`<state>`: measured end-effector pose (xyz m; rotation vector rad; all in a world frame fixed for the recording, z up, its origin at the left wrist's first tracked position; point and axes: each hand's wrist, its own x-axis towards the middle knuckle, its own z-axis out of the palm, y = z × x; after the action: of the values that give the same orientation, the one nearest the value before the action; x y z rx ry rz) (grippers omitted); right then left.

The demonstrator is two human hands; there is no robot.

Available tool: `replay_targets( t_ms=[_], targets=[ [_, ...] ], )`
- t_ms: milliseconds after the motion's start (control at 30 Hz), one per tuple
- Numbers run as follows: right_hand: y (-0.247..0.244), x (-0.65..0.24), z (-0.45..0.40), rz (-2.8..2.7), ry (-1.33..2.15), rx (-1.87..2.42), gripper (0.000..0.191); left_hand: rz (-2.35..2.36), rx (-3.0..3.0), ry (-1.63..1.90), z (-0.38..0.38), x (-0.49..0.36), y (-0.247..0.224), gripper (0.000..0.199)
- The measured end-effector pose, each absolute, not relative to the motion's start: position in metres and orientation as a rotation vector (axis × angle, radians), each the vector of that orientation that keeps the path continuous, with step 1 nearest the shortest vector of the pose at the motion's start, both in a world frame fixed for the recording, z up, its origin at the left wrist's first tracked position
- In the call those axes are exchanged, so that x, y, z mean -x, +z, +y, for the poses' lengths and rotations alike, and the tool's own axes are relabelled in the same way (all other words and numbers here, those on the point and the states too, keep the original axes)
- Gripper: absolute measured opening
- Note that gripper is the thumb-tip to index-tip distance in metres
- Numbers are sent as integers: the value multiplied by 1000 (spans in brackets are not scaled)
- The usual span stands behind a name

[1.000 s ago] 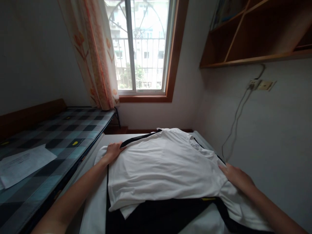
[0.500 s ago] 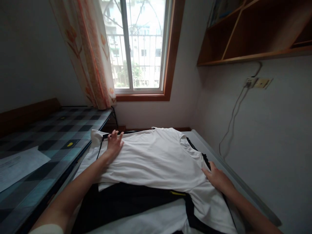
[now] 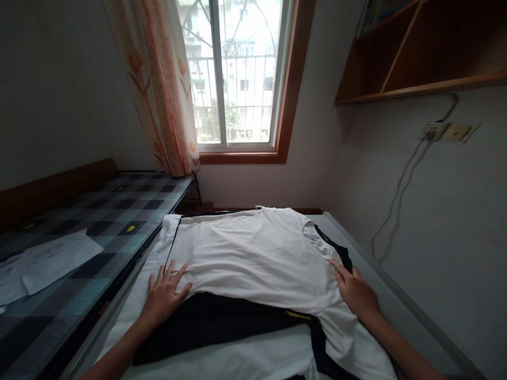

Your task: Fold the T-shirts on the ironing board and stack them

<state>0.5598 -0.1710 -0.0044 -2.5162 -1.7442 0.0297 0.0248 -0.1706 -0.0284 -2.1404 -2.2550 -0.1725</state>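
Observation:
A white T-shirt [image 3: 253, 253] lies spread out, its neck opening towards the right and its hem to the left. Under it a black garment [image 3: 222, 322] with a small yellow mark shows along the near side and past the neck. My left hand [image 3: 164, 295] rests with fingers spread at the near corner of the hem. At the shoulder by the neck opening, my right hand [image 3: 358, 293] has its fingers closed on the edge of the T-shirt; some fingertips are hidden.
The clothes lie on a pale bed-like surface [image 3: 396, 311] against the right wall. To the left stands a bed with a checked mattress [image 3: 150, 198], with paper sheets [image 3: 59, 258] on it. A shelf [image 3: 428, 87] and a socket with a cable [image 3: 396, 195] are on the right wall.
My left hand has moved from the far part of the hem to its near corner. The right hand stays at the shoulder. The view has turned slightly left.

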Motion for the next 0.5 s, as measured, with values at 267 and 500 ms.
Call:
replay_targets(
  t_ms=[267, 500],
  targets=[
    [-9, -547, -141, -1691, -55, 2438, 51, -2199, 2216, -282, -123, -26, -22, 61],
    [-12, -544, -104, -1628, -7, 2404, 51, -2153, 2262, -334, -83, -27, -20, 63]
  ],
)
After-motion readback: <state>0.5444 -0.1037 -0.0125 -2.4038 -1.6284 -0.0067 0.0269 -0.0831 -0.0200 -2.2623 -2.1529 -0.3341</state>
